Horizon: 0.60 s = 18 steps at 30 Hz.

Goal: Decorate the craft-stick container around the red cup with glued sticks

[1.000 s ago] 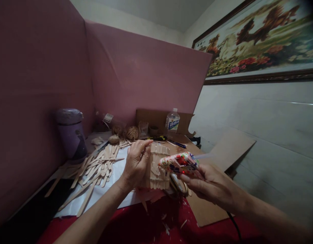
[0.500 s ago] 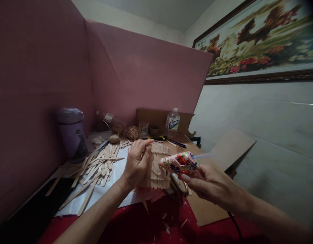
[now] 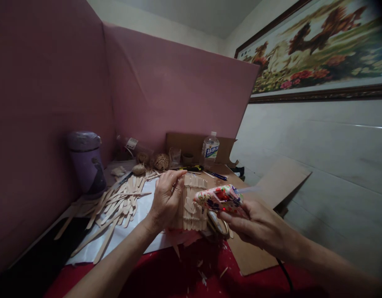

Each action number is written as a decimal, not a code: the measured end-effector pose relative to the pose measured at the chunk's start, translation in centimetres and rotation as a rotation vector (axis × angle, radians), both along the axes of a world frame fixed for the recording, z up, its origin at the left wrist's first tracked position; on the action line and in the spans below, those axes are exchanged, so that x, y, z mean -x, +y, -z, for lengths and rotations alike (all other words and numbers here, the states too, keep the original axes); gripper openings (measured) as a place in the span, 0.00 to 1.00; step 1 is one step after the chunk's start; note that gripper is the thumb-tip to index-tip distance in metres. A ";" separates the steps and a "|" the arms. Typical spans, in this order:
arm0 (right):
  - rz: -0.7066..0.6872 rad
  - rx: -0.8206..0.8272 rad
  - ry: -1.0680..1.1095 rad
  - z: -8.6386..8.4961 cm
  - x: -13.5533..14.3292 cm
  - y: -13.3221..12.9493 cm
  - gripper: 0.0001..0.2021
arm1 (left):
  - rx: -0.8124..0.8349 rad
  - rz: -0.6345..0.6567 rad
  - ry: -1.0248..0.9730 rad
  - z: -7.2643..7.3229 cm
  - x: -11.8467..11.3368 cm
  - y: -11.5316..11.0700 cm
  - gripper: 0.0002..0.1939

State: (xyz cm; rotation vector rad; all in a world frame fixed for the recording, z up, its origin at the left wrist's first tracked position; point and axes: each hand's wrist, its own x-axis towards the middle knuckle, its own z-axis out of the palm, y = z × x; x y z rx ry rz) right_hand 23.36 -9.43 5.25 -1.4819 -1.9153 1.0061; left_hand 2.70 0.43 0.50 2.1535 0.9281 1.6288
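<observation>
My left hand (image 3: 168,198) grips the left side of a small craft-stick panel (image 3: 194,223), thumb and fingers along its edge. The panel is made of wooden sticks side by side, with raised bands across its top and lower part and short pieces in the middle. My right hand (image 3: 256,221) is closed round a flower-patterned hot glue gun (image 3: 220,196) with a red light lit. Its nozzle points left at the panel's middle; whether the tip touches is too small to tell. A clear glue stick (image 3: 249,190) pokes out of the gun's back.
Loose craft sticks (image 3: 125,203) lie piled at the left on white paper. Behind stand a purple tumbler (image 3: 87,165), a twine ball (image 3: 162,162) and a plastic bottle (image 3: 211,149). A utility knife (image 3: 191,168) lies at the back. Cardboard (image 3: 256,256) lies at the right; a black cord (image 3: 285,273) hangs below my right hand.
Almost nothing differs. The glue gun's nozzle has shifted very slightly left over the panel, while my left hand keeps its hold.
</observation>
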 end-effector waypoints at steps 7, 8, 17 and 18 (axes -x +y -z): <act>0.004 -0.018 -0.069 -0.5 0.2 -0.2 0.20 | -0.005 0.001 0.007 0.1 0.0 0.0 0.12; 0.009 -0.023 -0.071 -0.5 0.3 -0.2 0.21 | -0.005 0.000 0.007 0.1 0.0 0.0 0.12; 0.030 -0.008 -0.062 -0.5 0.3 -0.3 0.21 | -0.005 0.002 0.012 0.0 0.0 0.0 0.12; 0.033 -0.004 -0.061 -0.5 0.3 -0.3 0.21 | -0.008 0.002 0.011 0.1 0.0 0.0 0.12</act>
